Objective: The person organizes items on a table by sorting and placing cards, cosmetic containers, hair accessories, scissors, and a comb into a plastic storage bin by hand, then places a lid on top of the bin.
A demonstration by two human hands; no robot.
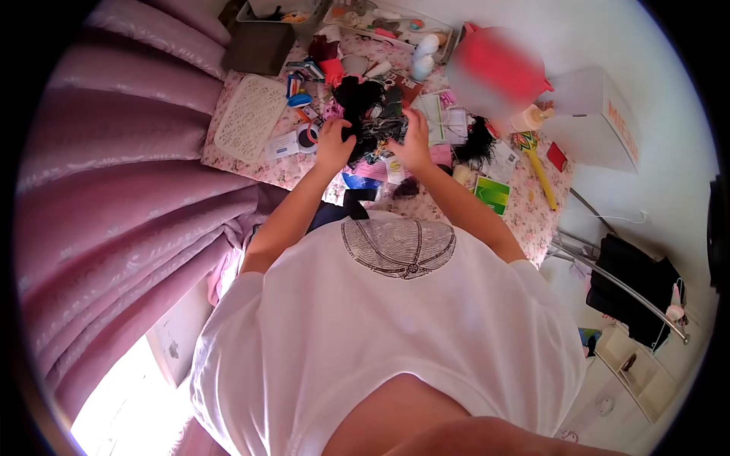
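On the flowered tabletop, a heap of dark tangled strands and cord-like pieces (380, 131) lies between my hands. My left hand (334, 144) is at the heap's left side, thumb and fingers apart against the black strands. From the right side, my right hand (413, 140) reaches in with its fingers spread, touching the greyish tangled part. Some fingertips are hard to make out among the dark pieces. A fluffy black bundle (359, 97) sits just beyond my left hand. Below the heap, close to my body, is a blue round item (361, 182).
A cream lace-patterned tray (249, 118) lies at left. A white-blue bottle (423, 59), a red container (498, 64) and a white box (597, 118) stand farther back. At right are a green box (492, 195) and a yellow stick-like item (541, 176). Curtains (129, 137) hang at left.
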